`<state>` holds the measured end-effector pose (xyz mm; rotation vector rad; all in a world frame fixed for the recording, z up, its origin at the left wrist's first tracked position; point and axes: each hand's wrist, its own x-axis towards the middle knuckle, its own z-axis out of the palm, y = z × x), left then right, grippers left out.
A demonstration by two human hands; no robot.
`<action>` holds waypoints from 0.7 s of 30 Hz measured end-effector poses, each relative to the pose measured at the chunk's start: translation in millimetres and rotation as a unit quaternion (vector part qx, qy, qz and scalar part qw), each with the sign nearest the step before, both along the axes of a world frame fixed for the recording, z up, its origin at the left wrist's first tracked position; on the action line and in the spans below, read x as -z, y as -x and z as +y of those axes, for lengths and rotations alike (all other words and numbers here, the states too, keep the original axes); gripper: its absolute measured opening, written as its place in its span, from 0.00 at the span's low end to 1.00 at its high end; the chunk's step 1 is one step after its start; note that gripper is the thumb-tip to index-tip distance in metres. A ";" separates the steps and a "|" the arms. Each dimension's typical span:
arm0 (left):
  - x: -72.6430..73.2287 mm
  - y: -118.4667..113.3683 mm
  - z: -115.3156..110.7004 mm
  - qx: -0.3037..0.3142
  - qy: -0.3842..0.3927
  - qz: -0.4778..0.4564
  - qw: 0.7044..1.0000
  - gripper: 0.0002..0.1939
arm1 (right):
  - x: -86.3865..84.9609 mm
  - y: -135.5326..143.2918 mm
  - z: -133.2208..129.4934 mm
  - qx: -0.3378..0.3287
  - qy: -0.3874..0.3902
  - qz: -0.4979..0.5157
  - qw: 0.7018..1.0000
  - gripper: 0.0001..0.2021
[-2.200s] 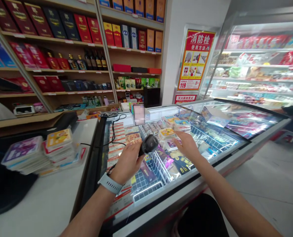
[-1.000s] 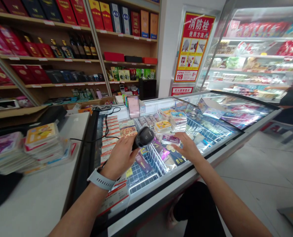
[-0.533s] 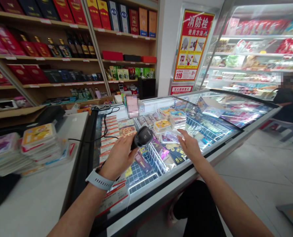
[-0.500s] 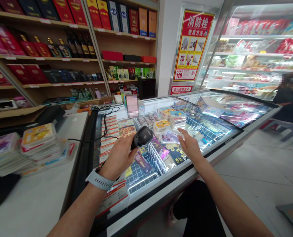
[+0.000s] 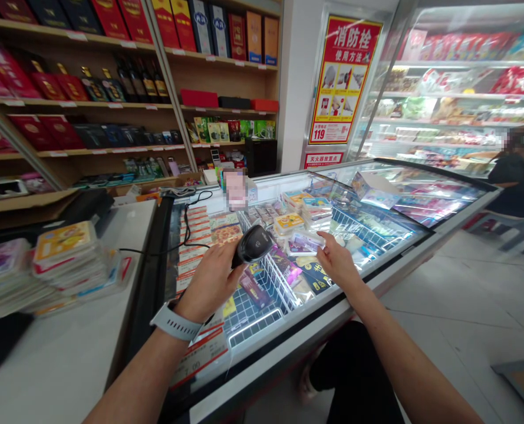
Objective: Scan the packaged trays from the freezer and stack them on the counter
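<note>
Left hand (image 5: 213,274) is gripping a black scanner (image 5: 253,243), fingers wrapped round it; right hand (image 5: 339,263) is resting half-curled, fingertips at a pale purple pack's right end (image 5: 304,242) (hold unclear).

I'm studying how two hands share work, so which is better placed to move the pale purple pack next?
Probably the right hand: it is at the edge of the pale purple pack, contact unclear, while the left hand grips the black scanner.
</note>
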<state>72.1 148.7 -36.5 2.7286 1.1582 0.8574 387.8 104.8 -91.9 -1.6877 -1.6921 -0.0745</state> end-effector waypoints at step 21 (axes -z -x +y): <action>-5.9 3.4 -2.2 -0.011 0.005 -0.033 0.999 0.21 | -35.0 27.1 53.7 -0.091 -0.115 0.336 0.930 0.16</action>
